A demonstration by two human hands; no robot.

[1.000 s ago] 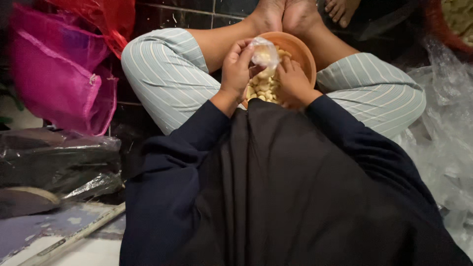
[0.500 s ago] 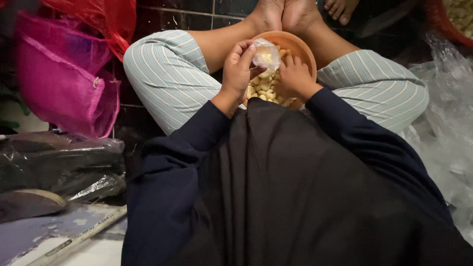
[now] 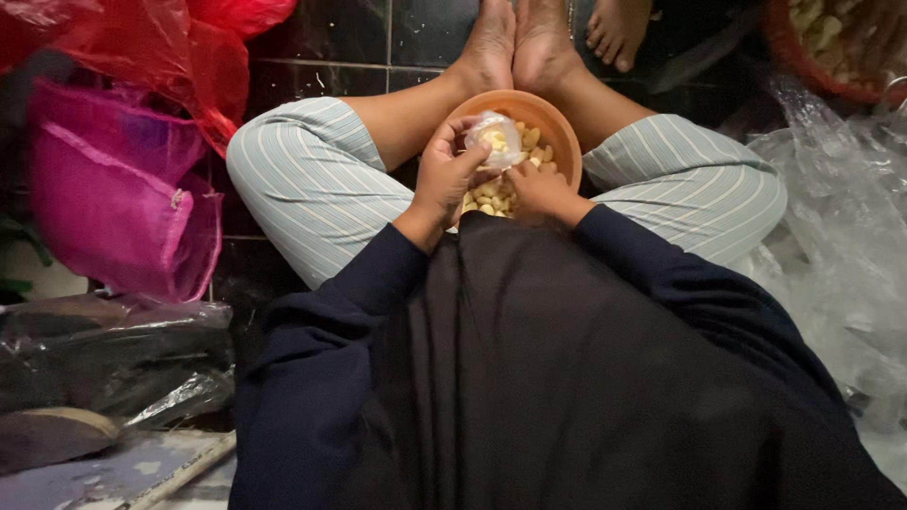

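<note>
Dark glossy floor tiles (image 3: 416, 33) are being shown beneath a person who is seated cross-legged, with the soles of both feet pressed together at the top of the view. Between the striped trouser legs (image 3: 312, 189), an orange bowl (image 3: 557, 118) is being kept on the floor, and it is being filled by a heap of pale peeled cloves (image 3: 491, 194).

A small clear plastic bag (image 3: 496, 140), partly filled with the same pale pieces, is being held by the left hand (image 3: 446, 179) over the bowl; the fingers are being curled closely around the bag's lower part, with the thumb pressed against its side. The right hand (image 3: 540, 187) is being lowered into the cloves just beside the bag, its fingers bent downward among the pieces; whether any piece is being pinched cannot be told, since the fingertips are being hidden by the heap.

To the left, a magenta mesh sack (image 3: 113, 208) and red plastic bags (image 3: 189, 47) are being seen well apart from the bowl, with dark plastic-wrapped bundles (image 3: 104, 349) lying below them. Crumpled clear plastic sheeting (image 3: 841, 246) is being spread on the right. Another person's bare foot (image 3: 619, 28) and a red basket (image 3: 831, 47) of pale pieces are being glimpsed at the top edge.
</note>
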